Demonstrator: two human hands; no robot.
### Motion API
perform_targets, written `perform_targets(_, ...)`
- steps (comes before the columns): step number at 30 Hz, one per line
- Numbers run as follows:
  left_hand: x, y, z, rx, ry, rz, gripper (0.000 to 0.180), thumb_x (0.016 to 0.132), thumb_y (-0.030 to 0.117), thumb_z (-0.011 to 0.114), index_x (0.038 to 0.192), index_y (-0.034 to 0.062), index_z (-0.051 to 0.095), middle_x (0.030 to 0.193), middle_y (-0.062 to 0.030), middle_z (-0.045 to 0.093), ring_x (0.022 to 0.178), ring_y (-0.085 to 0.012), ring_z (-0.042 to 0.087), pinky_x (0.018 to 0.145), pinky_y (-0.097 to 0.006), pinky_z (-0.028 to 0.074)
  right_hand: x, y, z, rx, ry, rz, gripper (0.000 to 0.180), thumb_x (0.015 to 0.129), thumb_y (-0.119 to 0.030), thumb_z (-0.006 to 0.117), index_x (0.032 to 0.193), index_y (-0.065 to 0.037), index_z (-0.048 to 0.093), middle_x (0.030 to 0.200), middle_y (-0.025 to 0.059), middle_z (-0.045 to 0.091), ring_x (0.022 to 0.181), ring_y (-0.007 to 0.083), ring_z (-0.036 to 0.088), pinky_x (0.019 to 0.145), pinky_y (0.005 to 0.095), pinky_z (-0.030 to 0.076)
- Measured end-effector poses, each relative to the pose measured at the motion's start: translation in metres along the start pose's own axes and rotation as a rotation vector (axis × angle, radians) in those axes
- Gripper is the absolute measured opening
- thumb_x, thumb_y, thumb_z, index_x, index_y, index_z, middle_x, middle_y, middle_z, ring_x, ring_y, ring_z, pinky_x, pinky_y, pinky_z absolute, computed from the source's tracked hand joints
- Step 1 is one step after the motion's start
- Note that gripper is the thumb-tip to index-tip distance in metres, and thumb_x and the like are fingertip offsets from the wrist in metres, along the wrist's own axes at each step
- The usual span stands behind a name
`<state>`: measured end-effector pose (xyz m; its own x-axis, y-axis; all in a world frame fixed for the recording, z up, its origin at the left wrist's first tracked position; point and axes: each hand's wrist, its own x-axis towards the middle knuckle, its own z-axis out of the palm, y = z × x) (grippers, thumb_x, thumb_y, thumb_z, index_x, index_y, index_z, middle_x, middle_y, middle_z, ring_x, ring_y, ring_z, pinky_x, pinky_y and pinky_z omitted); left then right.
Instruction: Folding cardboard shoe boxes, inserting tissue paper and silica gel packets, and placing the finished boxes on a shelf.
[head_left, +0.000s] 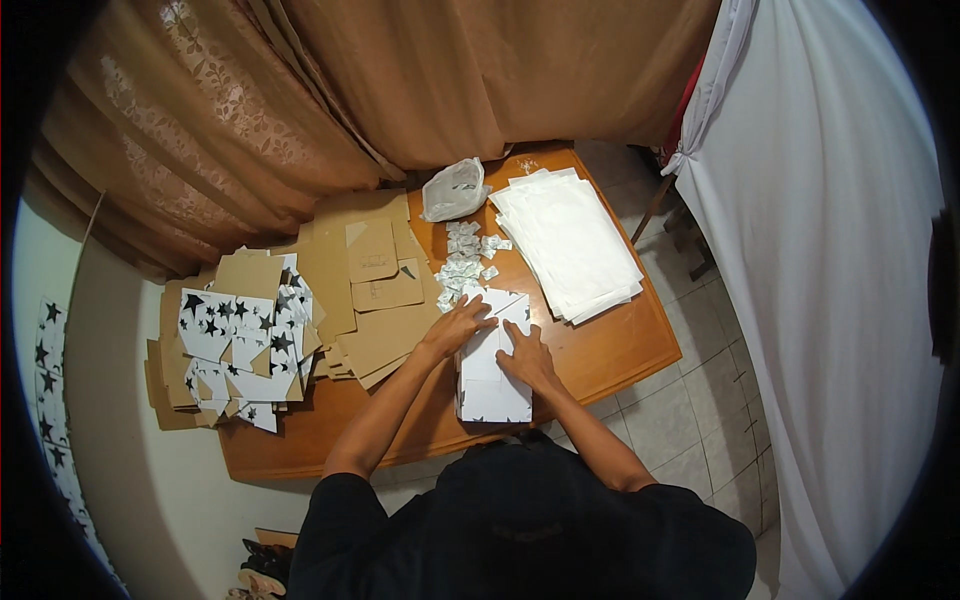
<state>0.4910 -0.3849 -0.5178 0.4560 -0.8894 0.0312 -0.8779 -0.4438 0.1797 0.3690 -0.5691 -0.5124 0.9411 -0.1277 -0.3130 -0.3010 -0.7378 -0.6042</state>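
Wooden table (pixel 610 350) spans centre frame. Brown cardboard pieces (pixel 375 300) lie at 9 o'clock, beside star-printed sheets (pixel 235 340). White paper stack (pixel 570 240) sits at 1 o'clock. Folded white paper (pixel 490 370) lies at centre. Left hand (pixel 458 325) and right hand (pixel 527 358) press flat on it, fingers spread, gripping nothing.

Warm, dim indoor light falls from above; the worktop (pixel 600 350) shows mild sheen. Black fisheye corners bend straight edges, and the rim looks soft.
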Motion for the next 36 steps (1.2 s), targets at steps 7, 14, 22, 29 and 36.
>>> perform_targets(7,-0.006,-0.004,0.008,-0.106,-0.038,-0.059,0.051,0.087,0.001,0.056,0.132,0.0216,0.067,0.143,-0.0105,0.054,0.141,-0.0372,0.041,0.122,-0.048,0.031,0.001,-0.004,-0.004,0.003,-0.032,-0.007,0.077,0.081,-0.04,0.069,0.151,-0.023,0.042,0.135,0.0353,0.041,0.109,0.0575,0.058,0.094,0.056,0.052)
perform_targets(14,0.001,0.014,-0.01,-0.115,-0.05,-0.035,0.052,0.087,-0.002,0.054,0.136,0.0159,0.063,0.143,-0.0126,0.054,0.142,-0.0347,0.042,0.122,-0.049,0.03,-0.001,0.001,-0.001,0.007,-0.007,0.012,0.075,0.082,-0.037,0.071,0.151,-0.025,0.044,0.137,0.032,0.039,0.113,0.0534,0.058,0.095,0.0564,0.051)
perform_targets(22,-0.016,0.026,0.017,-0.165,-0.014,-0.156,0.046,0.093,0.007,0.053,0.138,0.0131,0.059,0.153,-0.0121,0.046,0.149,-0.0309,0.034,0.122,-0.054,0.026,-0.008,0.002,0.005,0.0,0.056,-0.033,0.075,0.083,-0.042,0.075,0.15,-0.028,0.044,0.14,0.0307,0.038,0.122,0.051,0.053,0.095,0.0557,0.051)
perform_targets(29,-0.019,0.034,0.018,-0.08,0.023,-0.22,0.046,0.094,0.007,0.051,0.139,0.0177,0.059,0.156,-0.0076,0.045,0.149,-0.0256,0.034,0.122,-0.058,0.023,-0.005,-0.001,0.004,-0.002,0.037,-0.025,0.076,0.082,-0.039,0.071,0.151,-0.024,0.043,0.138,0.0341,0.039,0.118,0.0546,0.055,0.097,0.0541,0.051)
perform_targets(36,-0.021,0.023,0.018,-0.014,0.032,-0.175,0.043,0.094,0.008,0.05,0.135,0.0186,0.062,0.151,-0.0076,0.049,0.147,-0.0261,0.038,0.123,-0.057,0.022,-0.002,0.007,-0.001,0.038,0.01,-0.034,0.074,0.083,-0.039,0.068,0.15,-0.023,0.044,0.139,0.0366,0.04,0.116,0.0564,0.056,0.099,0.0548,0.05)
